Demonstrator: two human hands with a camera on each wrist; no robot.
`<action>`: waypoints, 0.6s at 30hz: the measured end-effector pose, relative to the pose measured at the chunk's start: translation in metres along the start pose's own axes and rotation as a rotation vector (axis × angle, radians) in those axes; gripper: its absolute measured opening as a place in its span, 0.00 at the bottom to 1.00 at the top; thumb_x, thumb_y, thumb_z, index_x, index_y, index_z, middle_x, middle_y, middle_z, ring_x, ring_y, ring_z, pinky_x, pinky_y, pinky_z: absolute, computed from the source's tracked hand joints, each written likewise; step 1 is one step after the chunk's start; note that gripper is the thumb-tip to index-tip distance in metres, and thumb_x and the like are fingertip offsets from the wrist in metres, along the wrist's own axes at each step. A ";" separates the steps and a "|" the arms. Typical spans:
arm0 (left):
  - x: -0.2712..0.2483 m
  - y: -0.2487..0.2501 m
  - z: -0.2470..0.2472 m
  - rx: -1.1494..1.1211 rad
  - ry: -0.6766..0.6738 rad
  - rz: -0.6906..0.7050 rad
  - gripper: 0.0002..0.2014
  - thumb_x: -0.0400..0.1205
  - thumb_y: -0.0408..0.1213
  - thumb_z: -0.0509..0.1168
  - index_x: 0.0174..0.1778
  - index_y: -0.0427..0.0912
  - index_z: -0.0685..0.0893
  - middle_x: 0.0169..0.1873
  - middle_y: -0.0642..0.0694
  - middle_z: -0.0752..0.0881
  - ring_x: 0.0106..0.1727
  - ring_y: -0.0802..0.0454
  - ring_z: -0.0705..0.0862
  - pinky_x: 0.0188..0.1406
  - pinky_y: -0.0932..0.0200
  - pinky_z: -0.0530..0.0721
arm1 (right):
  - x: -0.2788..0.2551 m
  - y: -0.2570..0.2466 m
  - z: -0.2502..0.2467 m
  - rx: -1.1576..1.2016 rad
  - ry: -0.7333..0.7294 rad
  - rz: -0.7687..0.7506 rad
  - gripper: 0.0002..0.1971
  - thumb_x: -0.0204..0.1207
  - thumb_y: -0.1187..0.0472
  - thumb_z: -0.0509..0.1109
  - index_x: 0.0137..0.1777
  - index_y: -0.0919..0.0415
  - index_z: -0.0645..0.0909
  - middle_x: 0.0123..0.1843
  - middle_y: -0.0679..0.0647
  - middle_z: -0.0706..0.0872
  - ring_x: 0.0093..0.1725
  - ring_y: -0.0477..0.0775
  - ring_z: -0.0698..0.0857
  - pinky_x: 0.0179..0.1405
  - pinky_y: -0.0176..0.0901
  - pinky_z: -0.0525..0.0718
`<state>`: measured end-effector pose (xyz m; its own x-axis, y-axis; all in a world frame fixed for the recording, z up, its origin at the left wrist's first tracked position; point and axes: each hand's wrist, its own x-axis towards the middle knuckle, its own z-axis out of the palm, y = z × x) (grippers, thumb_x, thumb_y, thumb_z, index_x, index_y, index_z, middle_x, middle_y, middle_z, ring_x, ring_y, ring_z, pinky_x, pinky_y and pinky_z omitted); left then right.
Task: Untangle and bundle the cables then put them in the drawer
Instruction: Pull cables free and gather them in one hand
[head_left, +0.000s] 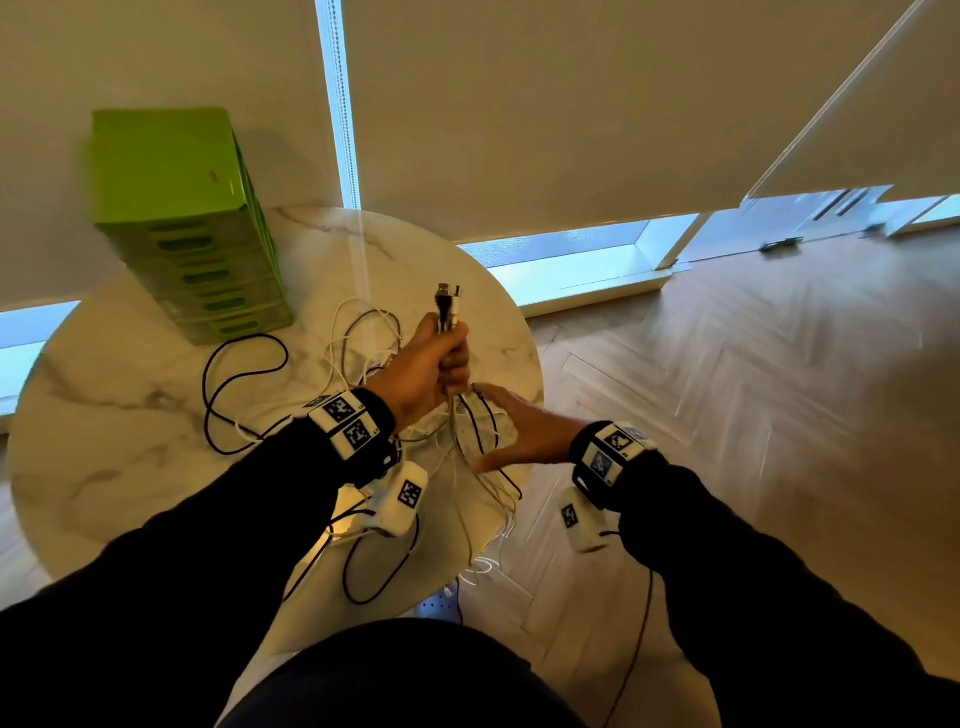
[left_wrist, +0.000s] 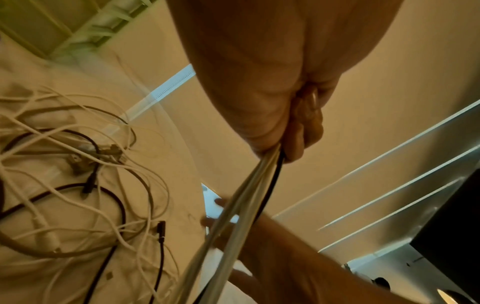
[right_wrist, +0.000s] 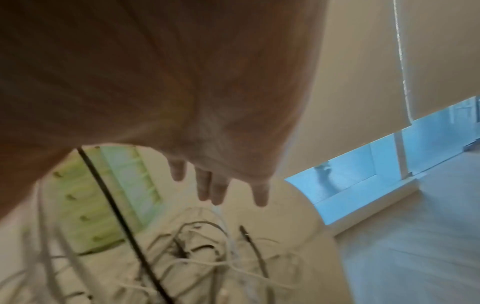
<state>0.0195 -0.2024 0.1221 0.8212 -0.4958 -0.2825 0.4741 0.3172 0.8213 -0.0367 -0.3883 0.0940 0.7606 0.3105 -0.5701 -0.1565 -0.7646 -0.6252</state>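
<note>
My left hand (head_left: 447, 358) is raised above the table and grips a bunch of white and black cables (left_wrist: 249, 195) just below their plugs (head_left: 448, 301), which stick up out of the fist. The strands hang down from the fist to a loose tangle of cables (head_left: 363, 353) spread on the round marble table (head_left: 130, 415). My right hand (head_left: 511, 431) is open just below and right of the left one, fingers straight, beside the hanging strands. In the right wrist view its fingertips (right_wrist: 215, 189) hover over the tangle (right_wrist: 202, 246).
A green multi-drawer unit (head_left: 192, 223) stands at the table's back left, its drawers pushed in. A black cable loop (head_left: 244, 384) lies in front of it. Some cables droop over the table's near right edge (head_left: 493, 519). Wooden floor (head_left: 727, 415) lies to the right.
</note>
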 end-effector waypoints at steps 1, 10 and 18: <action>0.000 0.000 0.004 0.018 -0.034 -0.011 0.09 0.92 0.37 0.55 0.45 0.48 0.66 0.28 0.51 0.62 0.26 0.57 0.61 0.27 0.62 0.61 | 0.003 -0.011 0.002 0.071 0.002 -0.067 0.56 0.66 0.40 0.83 0.87 0.44 0.50 0.88 0.47 0.58 0.83 0.48 0.61 0.79 0.46 0.62; 0.001 0.016 0.010 -0.067 -0.111 -0.020 0.06 0.92 0.37 0.54 0.53 0.43 0.74 0.27 0.51 0.67 0.27 0.56 0.68 0.38 0.56 0.76 | 0.001 -0.026 0.001 0.415 -0.074 0.028 0.21 0.86 0.50 0.66 0.34 0.62 0.77 0.29 0.63 0.79 0.34 0.57 0.87 0.38 0.42 0.84; 0.013 0.021 0.014 -0.125 0.103 0.165 0.12 0.89 0.27 0.58 0.51 0.51 0.68 0.34 0.51 0.71 0.29 0.57 0.70 0.42 0.58 0.78 | -0.015 0.013 -0.026 -0.477 0.265 0.164 0.16 0.86 0.47 0.59 0.43 0.57 0.79 0.41 0.57 0.85 0.45 0.63 0.87 0.43 0.49 0.81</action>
<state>0.0359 -0.2137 0.1420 0.9159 -0.3457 -0.2042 0.3613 0.4879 0.7946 -0.0335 -0.4170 0.1083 0.8920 0.0613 -0.4479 -0.0306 -0.9803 -0.1950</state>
